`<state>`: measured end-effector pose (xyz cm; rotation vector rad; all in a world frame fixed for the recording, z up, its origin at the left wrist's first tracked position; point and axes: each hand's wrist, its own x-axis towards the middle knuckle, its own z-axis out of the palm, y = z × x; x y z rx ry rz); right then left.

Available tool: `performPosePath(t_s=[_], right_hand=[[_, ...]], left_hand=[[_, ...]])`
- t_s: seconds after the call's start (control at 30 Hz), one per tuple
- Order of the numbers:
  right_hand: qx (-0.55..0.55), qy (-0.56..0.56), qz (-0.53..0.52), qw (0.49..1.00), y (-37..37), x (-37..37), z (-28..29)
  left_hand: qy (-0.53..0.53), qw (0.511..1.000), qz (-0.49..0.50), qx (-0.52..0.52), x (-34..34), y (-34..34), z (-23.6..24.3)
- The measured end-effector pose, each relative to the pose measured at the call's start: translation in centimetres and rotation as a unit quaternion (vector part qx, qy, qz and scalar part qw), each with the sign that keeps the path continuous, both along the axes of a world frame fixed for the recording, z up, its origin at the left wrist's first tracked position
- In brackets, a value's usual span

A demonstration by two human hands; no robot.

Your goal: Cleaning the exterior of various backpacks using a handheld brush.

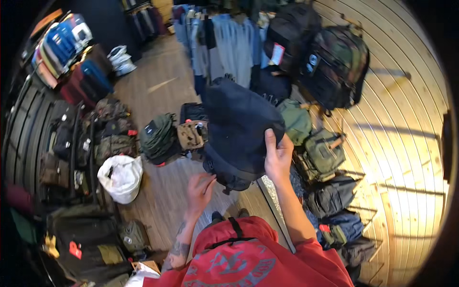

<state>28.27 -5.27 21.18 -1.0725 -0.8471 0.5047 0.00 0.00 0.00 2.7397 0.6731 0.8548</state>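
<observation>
Dark bag (pixel 241 126), frame centre; right hand (pixel 278 158) grasping its right edge; left hand (pixel 200 192), below centre, fingers curled, hold unclear

Red shirt (pixel 306 263), grey print (pixel 229 266), tattooed forearm (pixel 181 237)

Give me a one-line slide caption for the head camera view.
Right hand holding a large dark fabric bag, left hand near its lower edge, above a brown wood-plank floor.

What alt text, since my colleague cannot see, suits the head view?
The right hand holds a large black fabric bag, the left hand near its lower edge. Green and dark fabric bags line a pale, slatted wooden wall.
</observation>
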Motion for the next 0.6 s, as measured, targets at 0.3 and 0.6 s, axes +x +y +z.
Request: performPosePath(t_s=[0.3, 0.6], right_hand=[[-0.035, -0.170, -0.171, 0.970, -6.6, 6.5, 7.2], [0.041, -0.151, -0.201, 0.967, -18.5, 20.5, 17.0]], left_hand=[[-0.032, 0.962, 0.012, -0.269, 8.5, -7.9, 0.7], [-0.270, 0.929, -0.229, -0.111, 24.3, -16.8, 3.2]])
